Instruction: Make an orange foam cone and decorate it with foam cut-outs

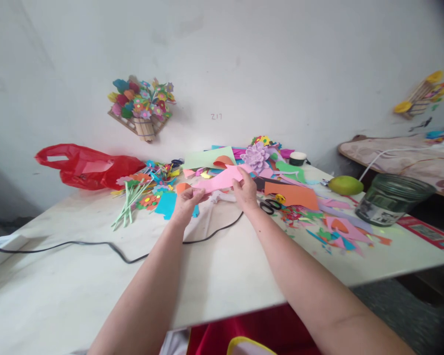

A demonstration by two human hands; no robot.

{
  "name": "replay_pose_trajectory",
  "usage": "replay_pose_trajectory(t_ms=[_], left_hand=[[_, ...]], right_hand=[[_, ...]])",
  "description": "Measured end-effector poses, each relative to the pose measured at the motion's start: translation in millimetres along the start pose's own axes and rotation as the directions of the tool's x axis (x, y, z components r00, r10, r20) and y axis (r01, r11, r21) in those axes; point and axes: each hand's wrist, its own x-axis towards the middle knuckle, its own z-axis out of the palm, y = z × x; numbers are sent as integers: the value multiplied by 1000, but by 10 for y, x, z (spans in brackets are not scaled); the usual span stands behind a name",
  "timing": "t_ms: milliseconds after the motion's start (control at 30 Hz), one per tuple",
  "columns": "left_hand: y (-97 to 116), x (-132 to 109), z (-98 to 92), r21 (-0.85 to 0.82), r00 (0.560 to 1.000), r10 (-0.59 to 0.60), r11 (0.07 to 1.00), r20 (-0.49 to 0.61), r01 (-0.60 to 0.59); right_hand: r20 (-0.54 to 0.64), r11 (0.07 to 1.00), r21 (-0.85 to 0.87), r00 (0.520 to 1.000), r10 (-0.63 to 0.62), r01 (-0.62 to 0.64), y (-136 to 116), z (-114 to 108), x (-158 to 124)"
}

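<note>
A pink foam or paper sheet [222, 178] with cut edges is stretched between both hands above the table. My left hand [187, 203] pinches its left end, and my right hand [246, 190] grips its right end. Just under the hands lies a white glue gun [220, 197], partly hidden, with a black cord [214, 232] close by. Blue pieces [166, 204] are near my left hand. Black-handled scissors [270, 206] and an orange sheet [292, 195] lie right of my right hand. A purple flower [256, 157] sits behind it.
A red plastic bag [92, 167] and green stems [130, 202] lie at the left. Colourful scraps [340, 234], a green fruit [346, 185] and a glass jar [388, 199] occupy the right. A power strip [7, 249] lies at the left edge; a flower basket [144, 128] hangs on the wall.
</note>
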Motion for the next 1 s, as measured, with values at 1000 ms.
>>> replay_pose_trajectory(t_ms=[1000], left_hand=[[-15,212,-507,373,610,423,902,-670,-216]], right_hand=[[308,797,-579,951,22,169,-170,-33,-132]])
